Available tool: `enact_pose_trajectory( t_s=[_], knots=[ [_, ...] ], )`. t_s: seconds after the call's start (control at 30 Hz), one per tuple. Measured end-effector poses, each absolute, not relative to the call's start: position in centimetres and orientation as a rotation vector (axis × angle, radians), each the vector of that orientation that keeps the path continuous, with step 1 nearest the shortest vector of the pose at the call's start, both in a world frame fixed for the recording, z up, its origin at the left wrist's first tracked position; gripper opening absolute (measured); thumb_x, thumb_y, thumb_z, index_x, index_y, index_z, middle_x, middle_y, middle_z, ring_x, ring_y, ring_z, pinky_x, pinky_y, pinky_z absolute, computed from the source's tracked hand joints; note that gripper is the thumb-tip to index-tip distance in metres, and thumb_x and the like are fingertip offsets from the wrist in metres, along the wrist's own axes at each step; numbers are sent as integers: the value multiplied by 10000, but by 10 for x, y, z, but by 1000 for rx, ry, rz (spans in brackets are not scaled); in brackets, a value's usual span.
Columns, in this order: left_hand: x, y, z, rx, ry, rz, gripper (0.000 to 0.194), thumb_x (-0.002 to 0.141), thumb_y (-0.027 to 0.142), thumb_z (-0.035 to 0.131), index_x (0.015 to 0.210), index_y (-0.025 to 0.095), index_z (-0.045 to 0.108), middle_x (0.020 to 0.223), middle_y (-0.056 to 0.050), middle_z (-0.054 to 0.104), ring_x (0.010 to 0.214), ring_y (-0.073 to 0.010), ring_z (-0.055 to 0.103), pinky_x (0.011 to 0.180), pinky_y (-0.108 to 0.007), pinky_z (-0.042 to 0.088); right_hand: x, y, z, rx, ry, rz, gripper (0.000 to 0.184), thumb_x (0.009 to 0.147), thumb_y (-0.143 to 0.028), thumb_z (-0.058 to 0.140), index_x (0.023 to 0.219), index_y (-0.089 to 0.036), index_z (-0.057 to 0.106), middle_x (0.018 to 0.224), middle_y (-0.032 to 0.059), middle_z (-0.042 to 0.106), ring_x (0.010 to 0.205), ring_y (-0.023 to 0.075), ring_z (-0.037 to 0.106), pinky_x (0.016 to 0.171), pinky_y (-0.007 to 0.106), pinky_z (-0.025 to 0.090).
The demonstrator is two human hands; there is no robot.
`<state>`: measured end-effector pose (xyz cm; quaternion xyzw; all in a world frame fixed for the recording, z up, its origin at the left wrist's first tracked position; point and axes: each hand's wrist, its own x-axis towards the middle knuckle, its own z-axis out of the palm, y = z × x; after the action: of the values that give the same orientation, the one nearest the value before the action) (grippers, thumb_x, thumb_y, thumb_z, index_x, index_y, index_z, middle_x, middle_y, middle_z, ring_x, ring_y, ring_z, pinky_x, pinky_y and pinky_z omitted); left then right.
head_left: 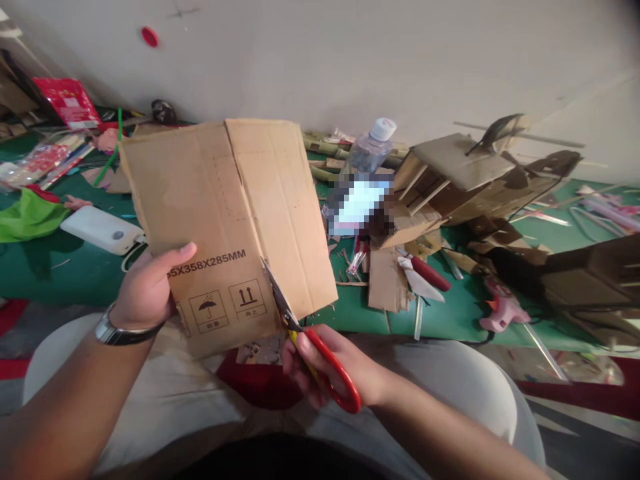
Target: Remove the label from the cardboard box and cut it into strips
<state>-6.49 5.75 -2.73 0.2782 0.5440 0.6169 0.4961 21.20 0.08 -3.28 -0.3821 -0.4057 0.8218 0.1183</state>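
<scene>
My left hand (147,290), with a watch on the wrist, grips the left edge of a brown cardboard sheet (225,220) printed with "358X285MM" and handling symbols, holding it up over my lap. My right hand (325,367) is closed around the red handles of a pair of scissors (310,340). The blades point up and left into the cardboard's lower edge near a fold line.
A green mat (450,313) covers the low table ahead. On it lie a white power bank (103,230), a clear water bottle (370,147), a cardboard model (460,180), a pink glue gun (503,310), a cutter with a red handle (425,270) and cardboard scraps.
</scene>
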Motion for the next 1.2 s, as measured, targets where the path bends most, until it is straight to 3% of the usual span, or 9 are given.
enact_pose_trajectory(
  t_s=[0.17,0.43,0.63,0.83,0.97,1.2],
  knots=[
    [-63,55,-27,632,1343,1503,526,639,284,914,1153,244,810,1107,-61,837,1240,-343,710,1053,-403,617,213,0,-35,-1111,-1229,2343,798,814,-928,540,838,-135,627,560,-40,515,442,67,454,427,191,330],
    [-61,54,-28,653,1325,1533,494,651,256,916,1127,185,807,1080,-64,841,1209,-296,724,1075,-310,579,216,3,-35,-1023,-1309,2262,772,862,-877,559,885,-110,647,692,-23,484,563,63,419,494,199,306],
    [-70,50,-42,703,1347,1575,476,682,296,911,1132,199,791,1100,-55,836,1282,-328,682,1142,-400,544,216,4,-36,-984,-1360,2226,757,861,-870,571,898,-115,623,690,-21,475,575,75,395,506,221,289],
    [-72,38,-56,978,1267,1139,535,703,467,941,1156,227,791,1127,-94,832,1297,-379,679,1166,-520,521,219,7,-32,-1030,-1380,2091,718,855,-860,593,878,-142,579,699,-35,431,592,83,370,528,238,275],
    [-71,39,-58,989,1235,1126,563,732,438,930,1244,267,770,1161,-85,827,1306,-362,678,1178,-522,510,221,9,-28,-1017,-1415,2120,763,846,-892,558,901,-132,601,711,-18,455,614,97,392,544,247,299],
    [-72,36,-53,875,1274,1061,554,724,465,916,1228,273,788,1177,-82,826,1300,-379,680,1133,-521,552,219,6,-28,-1013,-1416,2093,725,850,-878,574,856,-154,559,732,-22,431,629,95,363,554,254,260]
  ],
)
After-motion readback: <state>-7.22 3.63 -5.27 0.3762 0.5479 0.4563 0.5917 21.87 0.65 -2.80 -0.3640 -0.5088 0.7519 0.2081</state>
